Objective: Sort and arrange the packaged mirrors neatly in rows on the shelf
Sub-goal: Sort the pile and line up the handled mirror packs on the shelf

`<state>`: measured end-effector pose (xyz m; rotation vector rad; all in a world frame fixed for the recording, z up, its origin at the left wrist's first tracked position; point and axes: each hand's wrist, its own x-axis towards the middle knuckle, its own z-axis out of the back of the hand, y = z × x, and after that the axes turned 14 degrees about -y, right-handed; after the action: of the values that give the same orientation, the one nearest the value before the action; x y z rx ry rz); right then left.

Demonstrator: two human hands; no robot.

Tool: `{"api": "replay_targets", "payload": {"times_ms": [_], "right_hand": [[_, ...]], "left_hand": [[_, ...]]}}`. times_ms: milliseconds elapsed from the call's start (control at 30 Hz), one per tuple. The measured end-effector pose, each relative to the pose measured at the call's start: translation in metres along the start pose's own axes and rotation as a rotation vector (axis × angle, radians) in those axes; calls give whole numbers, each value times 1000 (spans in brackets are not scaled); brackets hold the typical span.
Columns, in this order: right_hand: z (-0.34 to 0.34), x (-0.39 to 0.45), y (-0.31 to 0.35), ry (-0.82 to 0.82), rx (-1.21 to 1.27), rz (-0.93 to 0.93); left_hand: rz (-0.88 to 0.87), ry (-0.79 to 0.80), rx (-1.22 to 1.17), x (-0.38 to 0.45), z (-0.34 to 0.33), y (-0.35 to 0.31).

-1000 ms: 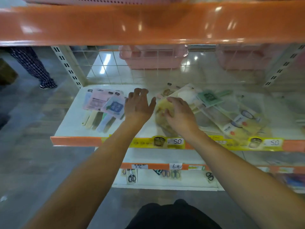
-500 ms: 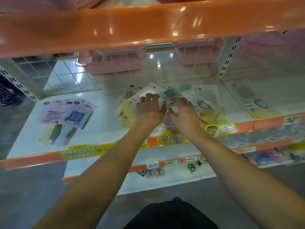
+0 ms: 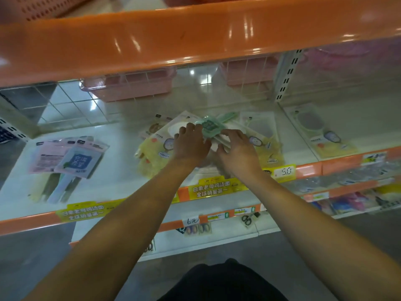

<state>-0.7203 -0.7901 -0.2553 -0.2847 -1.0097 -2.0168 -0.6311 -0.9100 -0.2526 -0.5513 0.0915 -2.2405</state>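
A loose pile of yellow packaged mirrors [image 3: 152, 158] lies mid-shelf on the white shelf [image 3: 121, 135]. A green packaged mirror [image 3: 208, 125] sits on top of the pile. My left hand [image 3: 191, 144] lies flat on the pile, its fingertips at the green pack's left edge. My right hand [image 3: 237, 148] is beside it, thumb and fingers pinching a pale pack just under the green one. Pink and blue packaged mirrors [image 3: 71, 155] lie overlapped at the shelf's left. One yellow packaged mirror [image 3: 321, 132] lies alone in the right bay.
An orange shelf edge [image 3: 195, 33] hangs low overhead. Pink baskets [image 3: 130, 88] stand behind the wire back panel. An upright post [image 3: 286, 77] divides the bays. Price strips [image 3: 284, 172] line the front lip. Lower shelves hold scissors [image 3: 247, 219] and small packs.
The view has swung right and closer. Both hands have moved from the pile's near-left part up to the green pack on top, and the right hand has closed on a pack.
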Motion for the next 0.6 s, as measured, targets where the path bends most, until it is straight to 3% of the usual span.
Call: {"api": "replay_targets", "payload": {"times_ms": [300, 600], "right_hand": [[20, -2, -32, 65, -86, -37], [8, -2, -20, 34, -47, 0]], "left_hand": [[-63, 136, 53, 21, -33, -6], [-30, 100, 33, 11, -18, -8]]}}
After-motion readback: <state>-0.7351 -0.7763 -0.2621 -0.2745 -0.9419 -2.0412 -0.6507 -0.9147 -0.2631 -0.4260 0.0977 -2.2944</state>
